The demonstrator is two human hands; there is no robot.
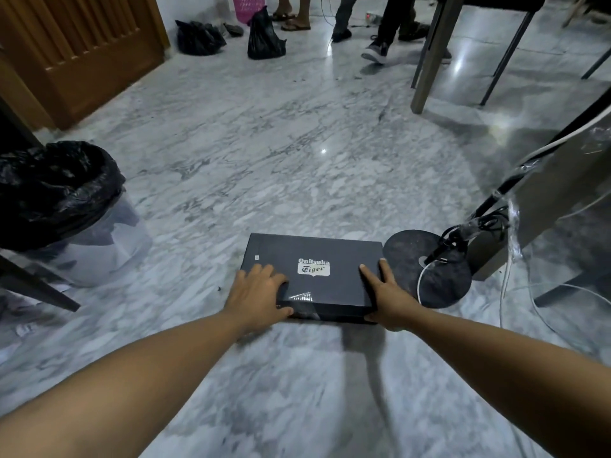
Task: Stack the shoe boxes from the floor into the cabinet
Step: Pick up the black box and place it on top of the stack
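Dark shoe box (314, 249) flat on the marble floor (264, 143), lid on, low in the middle of the head view, long side across. White "Onitsuka Tiger" label (314, 267) on the lid centre; strip of clear tape (302, 297) over the near lid edge.

Left hand (256, 292) on the box's near-left corner: fingers bent over the lid top, thumb against the near side wall, corner gripped. Right hand (388, 295) on the near-right corner: forefinger straight along the lid top, other fingers down the right side, thumb hooked on the near wall, corner clasped. Both forearms stretched forward, bare. Cannot tell whether the box bottom touches the floor or sits just off it.

Just beside the box's right side, almost touching: round black stand base (426, 269), with a thin pole rising rightward and a white cable (420, 285) looped over it. More cables trailing on the floor at right.

Well apart to the left: clear bin (99, 252) with a black liner (59, 193) folded over the rim. Toward the floor's far-left corner: wooden door (82, 44). Along the far edge of the floor: two black bags (198, 38), pink basket (248, 4), legs and feet of several people (380, 28). Far right: table leg (436, 51) and thin dark chair legs.
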